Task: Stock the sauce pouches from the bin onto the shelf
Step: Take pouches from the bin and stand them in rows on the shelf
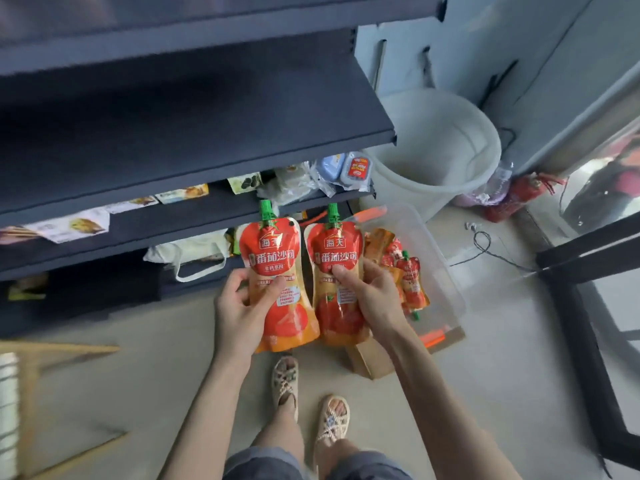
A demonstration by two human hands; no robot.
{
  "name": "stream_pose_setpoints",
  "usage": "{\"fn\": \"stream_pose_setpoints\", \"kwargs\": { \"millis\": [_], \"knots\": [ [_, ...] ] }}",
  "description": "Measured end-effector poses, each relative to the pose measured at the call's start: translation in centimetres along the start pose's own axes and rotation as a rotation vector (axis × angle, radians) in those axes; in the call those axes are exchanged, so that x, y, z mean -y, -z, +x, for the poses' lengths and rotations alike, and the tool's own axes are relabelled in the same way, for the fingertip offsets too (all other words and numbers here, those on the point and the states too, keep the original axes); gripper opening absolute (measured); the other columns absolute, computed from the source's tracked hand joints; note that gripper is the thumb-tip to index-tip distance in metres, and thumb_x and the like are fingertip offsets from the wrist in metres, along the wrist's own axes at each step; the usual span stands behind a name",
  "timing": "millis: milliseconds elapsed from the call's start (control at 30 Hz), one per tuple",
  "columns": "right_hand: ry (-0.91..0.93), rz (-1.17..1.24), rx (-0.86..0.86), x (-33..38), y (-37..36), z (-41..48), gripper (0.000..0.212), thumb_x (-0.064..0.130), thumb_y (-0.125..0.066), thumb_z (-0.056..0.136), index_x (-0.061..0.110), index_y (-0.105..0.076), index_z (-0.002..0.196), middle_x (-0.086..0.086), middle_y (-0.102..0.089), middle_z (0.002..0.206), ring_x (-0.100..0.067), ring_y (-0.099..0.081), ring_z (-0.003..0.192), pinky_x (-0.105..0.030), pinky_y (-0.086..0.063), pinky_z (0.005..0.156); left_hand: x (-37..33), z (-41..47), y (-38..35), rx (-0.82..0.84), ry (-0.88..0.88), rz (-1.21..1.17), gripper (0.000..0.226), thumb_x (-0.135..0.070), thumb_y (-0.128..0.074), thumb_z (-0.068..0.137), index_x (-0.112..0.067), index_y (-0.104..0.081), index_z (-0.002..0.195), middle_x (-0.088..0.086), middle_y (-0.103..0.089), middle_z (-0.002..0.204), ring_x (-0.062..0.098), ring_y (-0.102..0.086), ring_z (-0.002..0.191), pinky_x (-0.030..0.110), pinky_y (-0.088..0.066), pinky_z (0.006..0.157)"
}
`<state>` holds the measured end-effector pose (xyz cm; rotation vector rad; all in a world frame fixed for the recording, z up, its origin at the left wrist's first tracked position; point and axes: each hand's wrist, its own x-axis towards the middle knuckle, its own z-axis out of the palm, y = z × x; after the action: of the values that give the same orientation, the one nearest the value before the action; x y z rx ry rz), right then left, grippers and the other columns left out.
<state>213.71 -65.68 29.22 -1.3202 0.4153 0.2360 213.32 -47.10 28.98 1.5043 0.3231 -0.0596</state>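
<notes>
My left hand [239, 308] grips a red and orange tomato sauce pouch [277, 258] with a green cap, held upright. My right hand [372, 296] grips a second matching pouch [334, 251] beside it. Both pouches hang in front of the dark shelf unit [194, 109], below its bare wide shelf. Lower right on the floor sits the clear plastic bin [440, 271] with orange latches. Several more sauce pouches [410, 278] lie inside the bin.
A lower shelf [221, 209] carries packaged snacks and small tubs. A white bucket [450, 147] stands behind the bin by the wall. A cardboard piece [372, 358] lies under the bin. A black frame [588, 306] rises at right. My sandalled feet [308, 400] stand below.
</notes>
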Motion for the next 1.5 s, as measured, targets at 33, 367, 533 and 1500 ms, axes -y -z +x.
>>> {"fn": "stream_pose_setpoints", "kwargs": {
  "millis": [33, 367, 533, 1500],
  "knots": [
    [0.017, -0.012, 0.025, 0.7, -1.6, -0.2, 0.013, 0.020, -0.069, 0.084, 0.014, -0.066, 0.095, -0.003, -0.076, 0.083, -0.017, -0.073, 0.072, -0.023, -0.057, 0.060, -0.9, -0.1, 1.5, -0.030, -0.036, -0.005, 0.025, -0.028, -0.076, 0.067, -0.024, -0.059, 0.085, -0.009, -0.074, 0.082, 0.007, -0.070, 0.076, 0.017, -0.052, 0.057],
    [0.241, -0.081, 0.228, 5.0, -20.8, 1.3, 0.015, 0.023, -0.067, 0.086, 0.017, -0.068, 0.099, -0.006, -0.075, 0.092, -0.025, -0.072, 0.084, -0.032, -0.059, 0.070, -9.6, 3.2, 18.6, -0.194, -0.218, -0.086, 0.031, -0.040, -0.074, 0.070, -0.030, -0.061, 0.096, -0.009, -0.071, 0.100, 0.008, -0.068, 0.093, 0.020, -0.051, 0.066],
    [0.342, -0.086, 0.198, 5.1, -31.4, 2.4, 0.012, 0.024, -0.067, 0.086, 0.020, -0.069, 0.097, -0.005, -0.075, 0.092, -0.024, -0.072, 0.085, -0.036, -0.058, 0.072, -13.5, 6.7, 28.1, -0.177, -0.257, -0.089, 0.022, -0.037, -0.075, 0.073, -0.033, -0.063, 0.092, -0.011, -0.071, 0.096, 0.005, -0.067, 0.090, 0.019, -0.051, 0.064],
    [0.662, -0.135, 0.227, 18.9, -61.7, 21.2, 0.007, 0.023, -0.065, 0.088, 0.027, -0.066, 0.094, 0.011, -0.074, 0.087, -0.007, -0.071, 0.084, -0.015, -0.053, 0.061, -29.0, 35.3, 48.0, -0.225, -0.562, 0.004, 0.020, -0.020, -0.072, 0.080, -0.027, -0.056, 0.091, -0.017, -0.070, 0.093, -0.005, -0.065, 0.091, 0.011, -0.051, 0.064]
  ]
}}
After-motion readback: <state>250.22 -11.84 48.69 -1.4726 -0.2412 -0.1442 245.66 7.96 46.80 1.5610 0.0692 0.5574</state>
